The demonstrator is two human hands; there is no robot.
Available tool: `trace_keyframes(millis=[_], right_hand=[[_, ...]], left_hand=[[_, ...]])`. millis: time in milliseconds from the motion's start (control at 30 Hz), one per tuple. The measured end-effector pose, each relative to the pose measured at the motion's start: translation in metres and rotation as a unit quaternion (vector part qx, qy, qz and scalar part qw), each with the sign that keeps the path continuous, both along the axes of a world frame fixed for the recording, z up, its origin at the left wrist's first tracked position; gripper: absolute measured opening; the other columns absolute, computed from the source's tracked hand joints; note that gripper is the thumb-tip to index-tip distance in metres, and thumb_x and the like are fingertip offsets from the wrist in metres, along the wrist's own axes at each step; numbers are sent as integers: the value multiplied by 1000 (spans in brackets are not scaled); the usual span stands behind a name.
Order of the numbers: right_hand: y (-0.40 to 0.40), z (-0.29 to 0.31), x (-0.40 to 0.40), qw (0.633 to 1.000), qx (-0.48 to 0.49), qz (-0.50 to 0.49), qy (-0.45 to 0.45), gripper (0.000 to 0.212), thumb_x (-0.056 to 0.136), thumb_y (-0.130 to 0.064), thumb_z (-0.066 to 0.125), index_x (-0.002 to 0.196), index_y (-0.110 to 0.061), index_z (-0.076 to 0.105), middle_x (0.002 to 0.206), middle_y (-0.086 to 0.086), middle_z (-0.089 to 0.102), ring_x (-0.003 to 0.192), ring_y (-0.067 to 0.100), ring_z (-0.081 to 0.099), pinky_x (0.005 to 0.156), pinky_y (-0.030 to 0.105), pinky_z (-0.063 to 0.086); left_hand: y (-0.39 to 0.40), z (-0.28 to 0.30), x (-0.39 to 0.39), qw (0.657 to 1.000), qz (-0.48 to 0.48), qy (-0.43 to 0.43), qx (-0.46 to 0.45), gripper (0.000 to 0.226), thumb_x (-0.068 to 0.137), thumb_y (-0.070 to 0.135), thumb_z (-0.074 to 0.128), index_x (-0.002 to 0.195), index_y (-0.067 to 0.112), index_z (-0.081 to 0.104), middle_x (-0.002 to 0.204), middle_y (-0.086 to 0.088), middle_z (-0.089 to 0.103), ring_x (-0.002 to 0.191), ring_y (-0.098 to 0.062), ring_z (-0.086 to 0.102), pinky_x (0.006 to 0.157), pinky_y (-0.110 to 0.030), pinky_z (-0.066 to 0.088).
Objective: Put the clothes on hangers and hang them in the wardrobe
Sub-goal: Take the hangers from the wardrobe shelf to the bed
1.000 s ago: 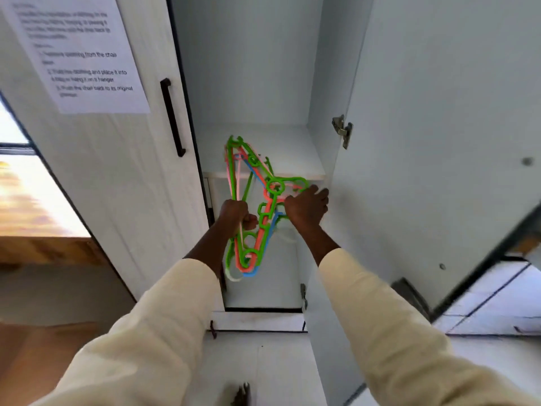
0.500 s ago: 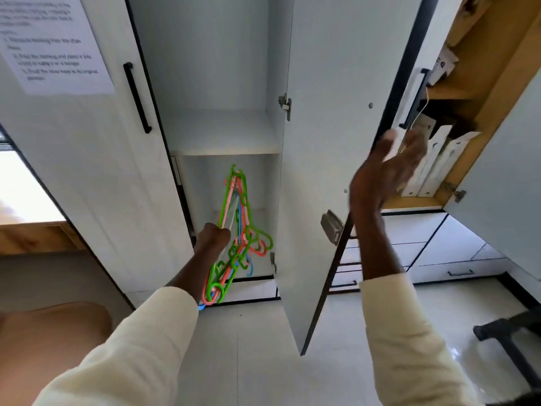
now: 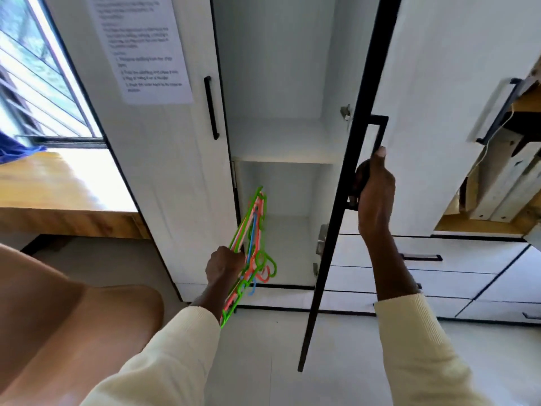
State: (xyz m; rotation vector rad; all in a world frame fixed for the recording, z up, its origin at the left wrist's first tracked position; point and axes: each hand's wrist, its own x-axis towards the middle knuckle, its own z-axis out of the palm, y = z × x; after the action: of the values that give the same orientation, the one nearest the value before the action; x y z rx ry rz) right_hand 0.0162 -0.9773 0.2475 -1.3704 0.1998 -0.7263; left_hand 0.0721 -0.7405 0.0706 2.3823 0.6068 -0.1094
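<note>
The left hand (image 3: 224,263) is curled tight around a bundle of thin plastic hangers (image 3: 252,247), green, orange-red, pale pink and blue, their slim bars pressed together into a narrow fan that rises toward the open wardrobe compartment (image 3: 278,200) and drops below the fist; the rounded hooks bunch just to the right of the knuckles. The bundle sits in front of the compartment's lower section, level with its opening, under a flat white shelf (image 3: 281,139). The right hand (image 3: 373,183) grips the black bar handle (image 3: 377,127) of the wardrobe door (image 3: 424,98), fingers wrapped round the bar and the thumb lying straight up along it; the door is a smooth matt white panel with a dark edge, swung out so that its edge faces the camera. Two metal hinges (image 3: 322,238) show on the inner side of that door. The closed door (image 3: 164,171) to the left has faint wood-grain texture, a slim black handle and a printed paper sheet (image 3: 143,48) stuck flat on it, its text too blurred to read. Both arms wear ribbed cream sleeves (image 3: 421,347). Further left a glossy wooden table (image 3: 58,183) stands below a window, and white drawers (image 3: 439,273) with black trim lie to the right above a pale tiled floor (image 3: 263,361).
</note>
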Motion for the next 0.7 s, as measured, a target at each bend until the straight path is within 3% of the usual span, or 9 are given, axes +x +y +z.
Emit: trace_keyframes(millis=[100,200,300,367,533,700], right_hand=[[53,-3,44,996,-17,92,1,61,100,-56,38,57,-12,38,52,10,34,40,16,30,41,20,26],[104,-6,99,987,-120,98,-32,65,100,-53,41,60,-3,45,52,12,41,43,20,39,44,27,35],[147,2,163,961,-253,-36,-106,34,97,-35,49,77,-8,51,62,0,48,54,13,45,53,25,36],[173,21,208,947,-275,-99,-132,21,95,-30,54,86,-11,55,72,-1,53,61,13,49,54,24,38],[201,27,298,883,-327,-267,-205,23,93,-26,62,80,-6,64,74,5,63,60,19,56,56,28,42],[210,25,367,843,-356,-355,-191,28,92,-29,63,78,-5,62,77,11,58,68,26,54,65,36,41]], left_hand=[[39,-14,6,998,17,41,49,36,77,25,59,109,10,67,111,-12,68,102,-34,65,82,-34,50],[78,-30,20,991,22,87,96,38,78,27,58,111,12,67,114,-10,68,106,-31,65,86,-32,51],[116,-42,40,982,10,126,143,38,78,27,58,112,13,68,114,-7,68,107,-28,65,84,-30,51],[139,-47,61,976,-14,134,169,40,77,28,59,113,13,68,115,-7,68,108,-28,65,82,-29,51],[184,-43,122,969,-90,136,186,40,76,26,55,111,12,66,118,-10,67,108,-30,64,81,-29,51],[214,-42,170,957,-155,179,166,41,68,27,51,104,17,68,112,-8,67,102,-31,65,72,-28,49]])
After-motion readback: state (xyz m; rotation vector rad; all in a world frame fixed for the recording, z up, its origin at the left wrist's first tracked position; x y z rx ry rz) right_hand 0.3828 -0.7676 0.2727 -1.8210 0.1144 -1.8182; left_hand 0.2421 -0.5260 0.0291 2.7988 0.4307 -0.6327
